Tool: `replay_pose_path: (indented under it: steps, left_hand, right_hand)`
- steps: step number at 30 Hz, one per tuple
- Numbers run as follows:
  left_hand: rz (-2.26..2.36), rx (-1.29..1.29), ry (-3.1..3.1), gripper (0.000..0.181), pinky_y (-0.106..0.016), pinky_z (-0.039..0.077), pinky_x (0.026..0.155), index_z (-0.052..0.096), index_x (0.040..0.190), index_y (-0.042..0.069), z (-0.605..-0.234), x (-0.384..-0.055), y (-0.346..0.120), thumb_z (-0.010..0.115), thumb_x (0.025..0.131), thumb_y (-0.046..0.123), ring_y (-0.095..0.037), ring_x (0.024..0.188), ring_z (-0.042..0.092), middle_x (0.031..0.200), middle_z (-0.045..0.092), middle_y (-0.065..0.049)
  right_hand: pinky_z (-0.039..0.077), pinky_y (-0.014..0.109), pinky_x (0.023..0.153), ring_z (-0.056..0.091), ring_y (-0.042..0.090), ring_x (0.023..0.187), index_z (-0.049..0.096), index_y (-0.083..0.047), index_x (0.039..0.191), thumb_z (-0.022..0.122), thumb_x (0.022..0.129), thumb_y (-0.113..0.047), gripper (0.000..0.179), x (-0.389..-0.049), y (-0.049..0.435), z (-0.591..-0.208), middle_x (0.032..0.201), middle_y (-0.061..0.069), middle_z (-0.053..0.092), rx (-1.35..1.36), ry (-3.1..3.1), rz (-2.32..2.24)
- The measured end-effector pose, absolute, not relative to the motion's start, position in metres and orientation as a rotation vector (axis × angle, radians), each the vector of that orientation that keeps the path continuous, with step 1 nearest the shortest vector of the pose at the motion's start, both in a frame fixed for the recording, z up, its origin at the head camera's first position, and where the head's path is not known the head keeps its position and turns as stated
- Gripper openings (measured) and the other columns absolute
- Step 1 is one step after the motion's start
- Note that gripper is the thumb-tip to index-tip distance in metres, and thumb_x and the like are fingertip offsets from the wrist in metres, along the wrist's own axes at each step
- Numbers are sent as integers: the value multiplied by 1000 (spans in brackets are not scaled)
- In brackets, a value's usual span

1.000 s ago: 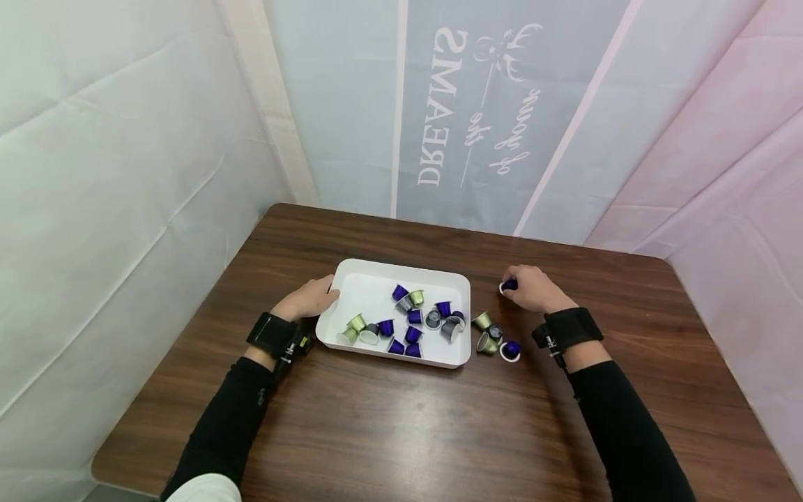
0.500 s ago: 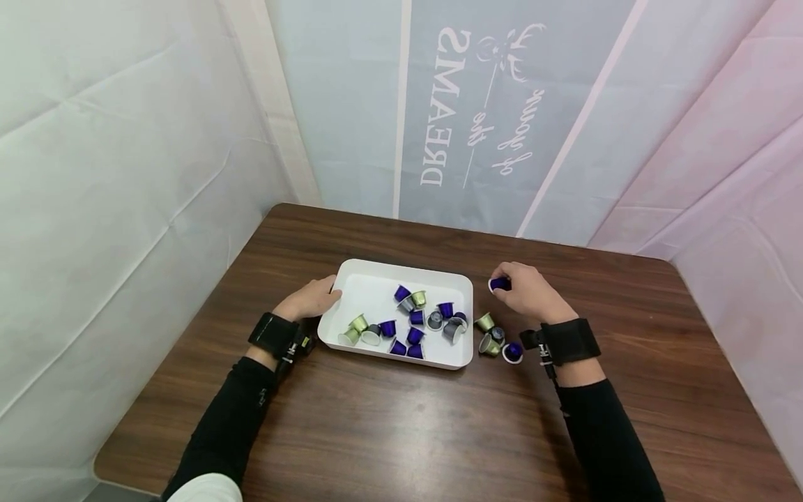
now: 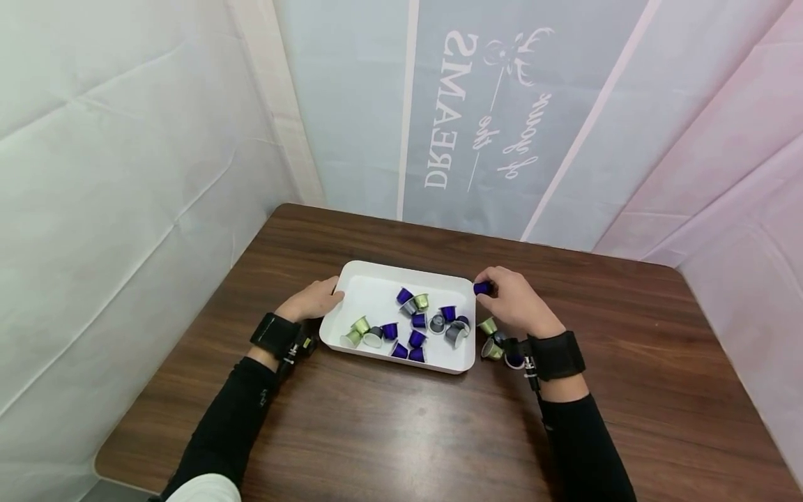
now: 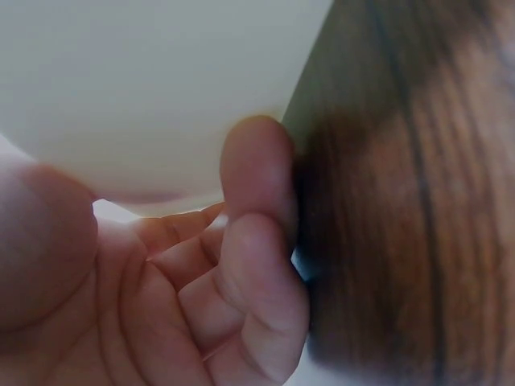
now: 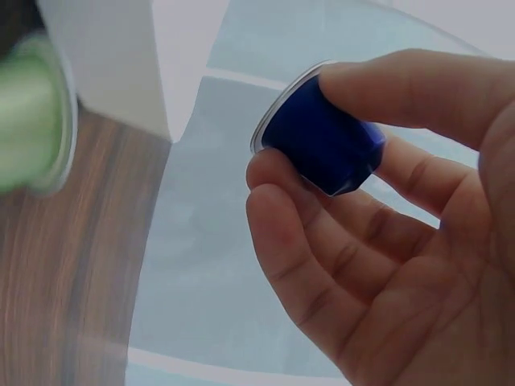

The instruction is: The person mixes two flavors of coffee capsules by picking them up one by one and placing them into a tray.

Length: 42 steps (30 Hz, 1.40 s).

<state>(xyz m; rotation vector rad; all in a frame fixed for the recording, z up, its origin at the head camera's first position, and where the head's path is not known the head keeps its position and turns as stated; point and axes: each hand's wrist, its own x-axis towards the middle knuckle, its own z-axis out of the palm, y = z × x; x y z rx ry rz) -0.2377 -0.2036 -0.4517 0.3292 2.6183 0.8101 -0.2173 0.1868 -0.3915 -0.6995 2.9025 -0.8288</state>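
Note:
My right hand point(image 3: 516, 301) pinches a dark blue coffee capsule point(image 3: 482, 288) between thumb and fingers, right at the far right corner of the white tray point(image 3: 370, 289). In the right wrist view the capsule point(image 5: 322, 137) is tilted, its silver rim facing up and left. At the tray's left end, my left hand point(image 3: 310, 301) grips the edge. The left wrist view shows curled fingers point(image 4: 257, 165) against the tray's underside point(image 4: 161, 80). Inside the tray lie several blue, green and grey capsules, among them a blue capsule point(image 3: 390, 330) and a grey capsule point(image 3: 437, 323).
Just right of the tray, a small group of loose capsules lies on the brown wooden table point(image 3: 389, 418), including a green capsule point(image 3: 491, 348). A blue capsule point(image 3: 514, 360) there is partly hidden by the right wrist camera. Fabric sheets point(image 3: 351, 104) hang behind the table.
My right hand has carried the blue capsule leftward from the table to the tray's right rim. The left hand keeps its grip on the tray. The view has shifted slightly.

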Motion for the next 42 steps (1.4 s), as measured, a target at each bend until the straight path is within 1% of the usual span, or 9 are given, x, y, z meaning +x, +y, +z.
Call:
replay_pose_path:
  steps: [3,7,12,20,27,30,34,38,42]
  left_hand:
    - [811,337,2618,49,-42,41,89,29,145,0,-453,-238,-203,35,103,23,-25,105,55,135,47,-21]
    - [828,335,2602,49,-41,42,87,28,146,1,-454,-238,-203,35,103,24,-24,99,57,132,50,-20]
    - [846,383,2605,48,-39,44,83,30,144,-1,-454,-239,-206,35,102,21,-24,98,58,130,51,-23]
    - [823,403,2617,46,-40,43,85,32,142,-3,-452,-238,-207,34,102,20,-26,103,56,132,49,-24]
    - [804,398,2629,45,-41,42,86,35,140,-2,-454,-240,-206,35,102,22,-27,104,55,131,50,-23]
    - [807,398,2620,47,-43,41,89,32,142,-2,-455,-239,-205,35,102,22,-30,110,53,134,48,-23]
    - [809,399,2618,49,-44,40,93,30,144,-3,-455,-237,-205,35,102,21,-32,117,50,137,45,-24]
    - [815,404,2626,49,-44,40,92,30,143,-5,-454,-235,-205,35,102,21,-32,117,50,136,45,-25]
    - [800,412,2626,49,-43,41,90,30,143,-5,-451,-235,-205,36,102,22,-30,114,51,136,45,-25]
  right_hand:
    - [47,37,72,55,21,84,60,-3,112,64,89,-10,24,-215,181,-392,102,11,57,-718,2905,-812]
    - [47,36,71,55,21,84,60,-4,113,65,89,-11,26,-214,174,-392,103,11,57,-755,2901,-801]
    - [46,34,70,54,19,83,60,-5,112,64,90,-11,23,-211,165,-392,103,9,57,-776,2870,-825]
    - [48,34,73,56,19,87,61,-5,112,64,90,-11,23,-210,136,-387,104,8,56,-904,2852,-657]
    - [45,29,67,51,13,75,61,-7,107,64,89,-10,18,-208,108,-383,99,5,55,-1057,2808,-507]
    - [45,27,67,51,11,75,62,-6,108,64,88,-10,20,-208,97,-384,98,5,56,-1097,2809,-410]
    - [44,27,68,50,12,75,63,-5,111,64,88,-9,24,-207,83,-387,97,5,56,-1132,2772,-340]
    - [44,27,70,50,12,75,64,-6,111,61,88,-7,23,-206,73,-390,96,3,56,-1171,2737,-307]
    - [44,27,70,49,13,75,63,-8,107,60,88,-6,19,-207,67,-393,94,2,55,-1199,2729,-289]
